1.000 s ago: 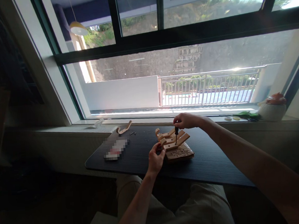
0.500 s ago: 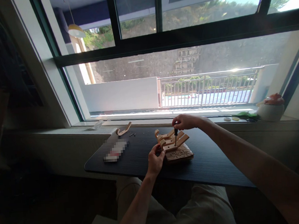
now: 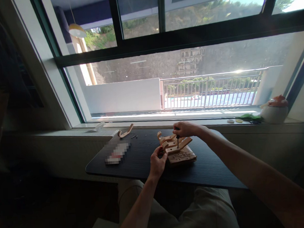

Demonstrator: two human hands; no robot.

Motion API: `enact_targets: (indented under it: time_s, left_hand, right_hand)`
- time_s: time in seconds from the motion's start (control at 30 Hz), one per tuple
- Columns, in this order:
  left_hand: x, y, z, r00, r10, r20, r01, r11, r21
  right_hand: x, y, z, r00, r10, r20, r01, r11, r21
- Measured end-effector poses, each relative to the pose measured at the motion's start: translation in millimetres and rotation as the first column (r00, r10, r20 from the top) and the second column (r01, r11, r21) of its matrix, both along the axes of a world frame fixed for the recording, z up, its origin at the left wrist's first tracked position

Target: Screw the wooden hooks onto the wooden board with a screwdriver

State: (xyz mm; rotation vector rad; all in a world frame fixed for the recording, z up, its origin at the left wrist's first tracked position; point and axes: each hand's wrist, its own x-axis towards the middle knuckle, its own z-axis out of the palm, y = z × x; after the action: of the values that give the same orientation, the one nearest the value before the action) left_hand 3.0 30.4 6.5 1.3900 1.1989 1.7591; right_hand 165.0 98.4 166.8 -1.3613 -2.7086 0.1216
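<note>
My right hand (image 3: 184, 129) is closed round the handle of a screwdriver (image 3: 178, 140), held upright with its tip down on the nearest wooden hook (image 3: 174, 149). My left hand (image 3: 158, 162) pinches the curled left end of that same hook. Several such light wooden hooks lie side by side on a brown carved-looking block (image 3: 183, 156), which rests on the dark table. Whether a screw sits under the tip is too small to make out.
On the dark table (image 3: 208, 172), a loose wooden hook (image 3: 126, 131), small screws (image 3: 134, 136) and a blurred-out packet (image 3: 117, 153) lie at left. A white pot (image 3: 274, 114) and green leaves (image 3: 249, 117) stand on the sill below the window.
My right hand has come down and slightly left on the screwdriver, covering more of its handle. The left hand and the hooks stay where they were.
</note>
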Motion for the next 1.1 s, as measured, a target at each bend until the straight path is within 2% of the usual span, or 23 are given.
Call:
enact_targets:
  time_s: [0.27, 0.6, 0.8, 1.1]
  left_hand:
    - [0, 4, -3.5, 1.0, -0.005, 0.024, 0.005, 1.0, -0.019]
    - [0, 5, -4.7, 0.999, -0.016, 0.047, 0.016, 1.0, -0.004]
    - [-1, 4, -3.6, 0.998, -0.045, 0.032, 0.045, 0.999, 0.014]
    - [1, 1, 0.2, 0.999, -0.025, 0.029, 0.025, 1.0, -0.012]
  right_hand:
    - [-14, -7, -0.5, 0.996, 0.036, 0.079, -0.048, 0.987, 0.156]
    - [-34, -26, -6.6, 0.991, 0.033, 0.128, -0.066, 0.962, 0.264]
    - [-24, -21, -7.1, 0.994, 0.018, 0.107, -0.046, 0.962, 0.268]
    - [-3, -15, -13.0, 1.0, -0.026, 0.0, 0.025, 0.972, 0.234]
